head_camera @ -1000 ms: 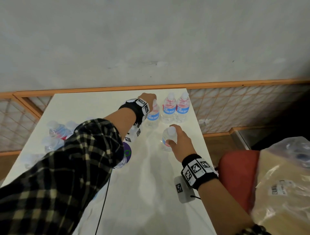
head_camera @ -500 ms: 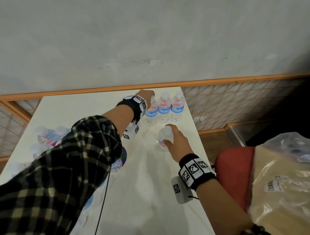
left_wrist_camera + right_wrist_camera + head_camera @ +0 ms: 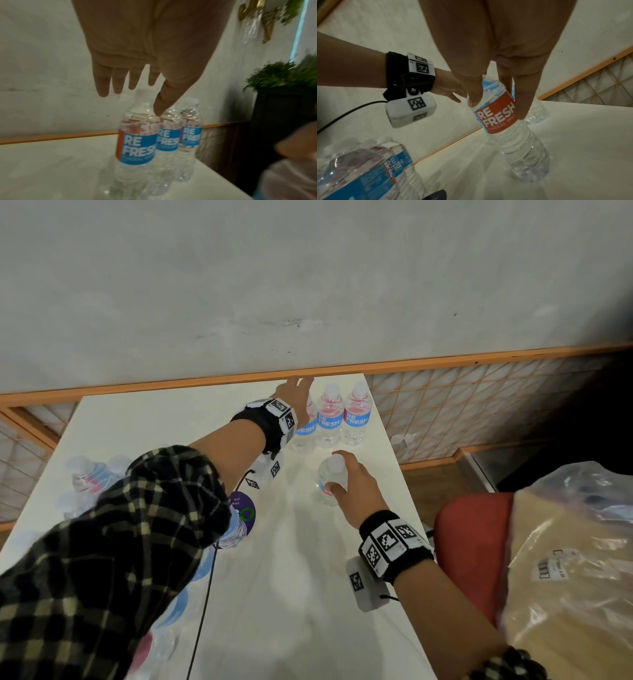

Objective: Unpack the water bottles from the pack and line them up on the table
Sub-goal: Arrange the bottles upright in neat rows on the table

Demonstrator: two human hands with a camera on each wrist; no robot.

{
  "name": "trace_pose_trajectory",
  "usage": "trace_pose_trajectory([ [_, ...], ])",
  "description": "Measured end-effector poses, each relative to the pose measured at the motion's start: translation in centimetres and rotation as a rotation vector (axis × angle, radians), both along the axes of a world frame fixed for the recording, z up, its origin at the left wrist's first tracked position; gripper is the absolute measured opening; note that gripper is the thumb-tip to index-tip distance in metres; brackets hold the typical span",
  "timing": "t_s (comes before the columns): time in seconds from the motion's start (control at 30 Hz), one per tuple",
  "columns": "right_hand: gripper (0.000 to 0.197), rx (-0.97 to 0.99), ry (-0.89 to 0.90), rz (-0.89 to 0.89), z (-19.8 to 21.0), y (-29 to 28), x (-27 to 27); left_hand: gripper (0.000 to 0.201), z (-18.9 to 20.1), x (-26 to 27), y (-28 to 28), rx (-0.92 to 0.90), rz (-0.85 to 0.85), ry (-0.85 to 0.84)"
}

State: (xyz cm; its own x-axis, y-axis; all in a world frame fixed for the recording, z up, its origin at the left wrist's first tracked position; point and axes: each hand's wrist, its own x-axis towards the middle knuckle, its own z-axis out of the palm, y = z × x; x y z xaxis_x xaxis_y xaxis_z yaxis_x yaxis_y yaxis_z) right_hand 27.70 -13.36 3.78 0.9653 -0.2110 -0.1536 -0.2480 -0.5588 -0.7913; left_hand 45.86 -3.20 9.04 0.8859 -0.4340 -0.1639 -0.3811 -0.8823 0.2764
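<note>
- Your right hand (image 3: 356,491) grips a bottle (image 3: 508,121) near its top, thumb and fingers curled round the label; it stands upright on the counter (image 3: 308,594), long axis vertical, cap up.
- Your left hand (image 3: 296,395) hangs spread and holds nothing, just above the nearest bottle of the row (image 3: 137,146).
- The row of three upright bottles stands beyond your right hand, ahead and slightly left, near the counter's far edge.
- The pack (image 3: 85,484) lies under your left forearm.
- Judgement: the free slot is left of the row, so the held bottle goes forward and left, kept upright.
</note>
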Motion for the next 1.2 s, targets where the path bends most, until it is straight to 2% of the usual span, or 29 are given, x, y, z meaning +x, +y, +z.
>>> trace_pose_trajectory([
  [0.13,0.061,0.016,0.013,0.044,0.1,-1.0,-0.2,0.064,0.6,-3.0,0.0,-0.178,-0.133,-0.043],
  [0.23,0.074,-0.010,0.104,0.084,1.1,-3.8,0.9,0.055,0.6,-6.7,0.0,-0.284,-0.224,0.017],
  [0.33,0.062,-0.051,0.055,-0.054,3.1,-7.3,4.2,0.058,-0.8,-9.6,-0.2,-0.214,-0.214,0.148],
  [0.4,0.055,-0.144,-0.007,-0.112,4.2,-8.8,6.9,0.052,-1.9,-10.5,-0.2,-0.193,-0.177,0.196],
  [0.5,0.052,-0.211,-0.058,-0.137,4.5,-9.3,10.3,0.045,-2.2,-11.3,-0.3,-0.266,-0.094,0.220],
  [0.6,0.057,-0.201,-0.068,-0.098,3.6,-8.5,12.3,0.045,-2.0,-11.8,-0.5,-0.251,-0.082,0.213],
  [0.7,0.061,-0.207,-0.057,-0.030,2.6,-7.8,13.5,0.045,-2.3,-11.7,-0.2,-0.258,-0.049,0.222],
  [0.93,0.053,-0.277,-0.088,-0.080,2.0,-7.9,14.4,0.045,-2.2,-11.4,-0.2,-0.265,-0.039,0.244],
  [1.2,0.054,-0.274,-0.113,-0.090,1.5,-8.0,14.6,0.047,-1.7,-11.4,-0.7,-0.204,-0.063,0.221],
])
